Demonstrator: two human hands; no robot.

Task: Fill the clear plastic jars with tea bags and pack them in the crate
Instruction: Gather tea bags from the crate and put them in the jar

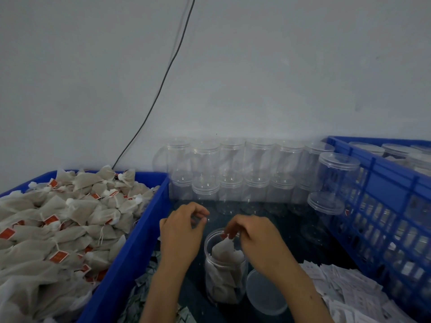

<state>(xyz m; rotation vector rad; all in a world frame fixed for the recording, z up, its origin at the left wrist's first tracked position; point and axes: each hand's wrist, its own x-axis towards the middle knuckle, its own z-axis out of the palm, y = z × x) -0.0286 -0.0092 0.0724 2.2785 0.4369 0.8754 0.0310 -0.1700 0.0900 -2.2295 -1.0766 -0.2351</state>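
Note:
An open clear plastic jar (pixel 225 271) stands on the dark table in front of me, partly filled with tea bags. My right hand (pixel 254 236) hovers over its mouth and pinches a tea bag (pixel 225 247) that pokes out of the jar, its red tag at my fingertips. My left hand (pixel 180 231) is just left of the jar with loosely curled fingers and holds nothing. The jar's clear lid (pixel 265 292) lies on the table to its right. A blue bin (pixel 130 252) at the left is heaped with tea bags (pixel 58 229).
Several empty lidded jars (pixel 233 173) are stacked in two rows against the wall. A blue slatted crate (pixel 384 206) at the right holds filled jars. White paper sachets (pixel 345 292) lie at the front right. A black cable (pixel 163 78) hangs down the wall.

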